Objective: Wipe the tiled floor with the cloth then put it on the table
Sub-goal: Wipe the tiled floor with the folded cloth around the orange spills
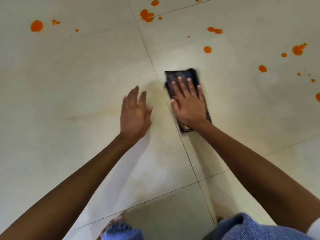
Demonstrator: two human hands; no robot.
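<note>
Cloth [175,75] is dark and folded, lying flat on the pale tiled floor [83,80], right beside a grout line [187,155]. Our right hand [188,103] presses on it with a flat palm and straight, spread fingers, not curled round it. Our left hand [135,113] is across the line, fingers loose, holding nothing; we can't tell if it touches the tile. Orange splatters [36,26] dot the tiles farther out, well apart from the cloth.
</note>
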